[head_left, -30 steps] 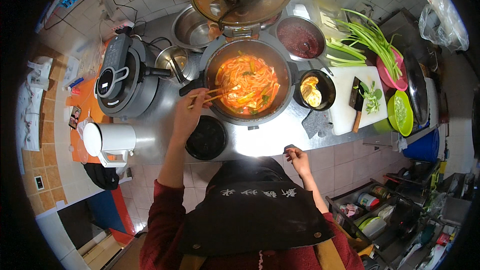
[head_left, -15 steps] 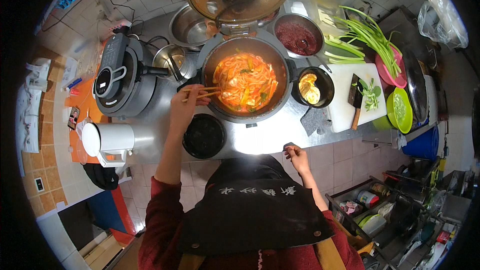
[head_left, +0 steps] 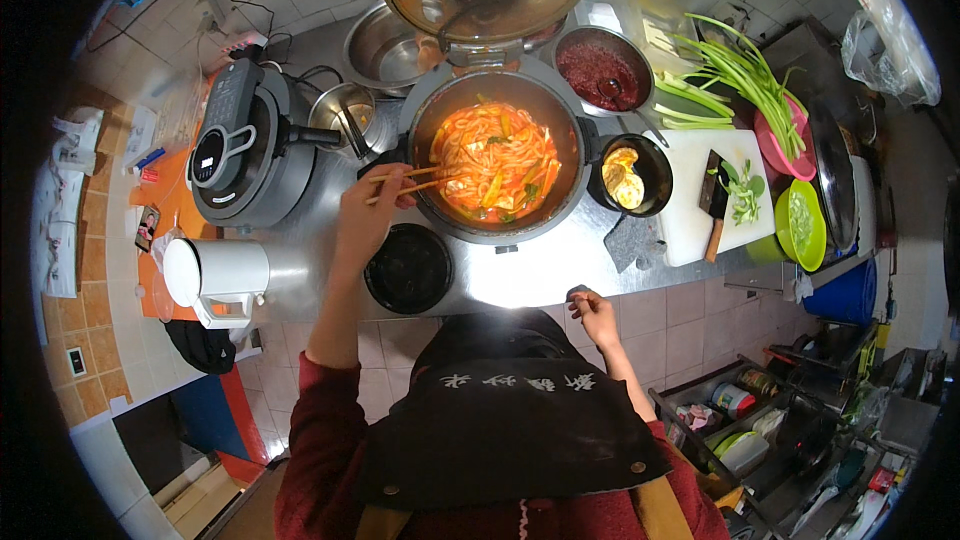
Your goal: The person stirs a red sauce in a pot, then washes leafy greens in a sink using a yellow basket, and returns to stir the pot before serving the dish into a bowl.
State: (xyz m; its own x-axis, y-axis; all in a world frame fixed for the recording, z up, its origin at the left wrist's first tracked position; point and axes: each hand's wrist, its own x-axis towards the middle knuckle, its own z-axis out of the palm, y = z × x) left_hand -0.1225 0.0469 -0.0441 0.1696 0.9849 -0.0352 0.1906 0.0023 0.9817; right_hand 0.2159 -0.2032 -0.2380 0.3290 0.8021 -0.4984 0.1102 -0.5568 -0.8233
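Observation:
My left hand (head_left: 372,210) is closed around a pair of wooden chopsticks (head_left: 428,182), reaching over the left rim of a grey cooking pot (head_left: 419,105). The chopstick tips are among thick noodles (head_left: 505,145) in red sauce, with bits of vegetable. Below the pot, at the counter's front edge, my right hand (head_left: 598,320) has curled fingers. Something small and dark shows at its fingertips, too small to make out. An empty-looking black bowl (head_left: 408,270) stands beside my left forearm. Right of the pot is a dark container (head_left: 657,190) with fried egg (head_left: 623,178) in it.
The pot's raised lid (head_left: 560,0) stands behind it. At left are a grey cooker (head_left: 255,155) and white kettle (head_left: 230,270). A cleaver (head_left: 714,195) and cut greens (head_left: 745,195) lie on a white board (head_left: 685,230) at right. A metal bowl (head_left: 640,55) holds dark red paste.
The whole view has shifted slightly. My left hand, still holding the chopsticks, has shifted a little, and the noodles lie slightly differently. My right hand stays in nearly the same place.

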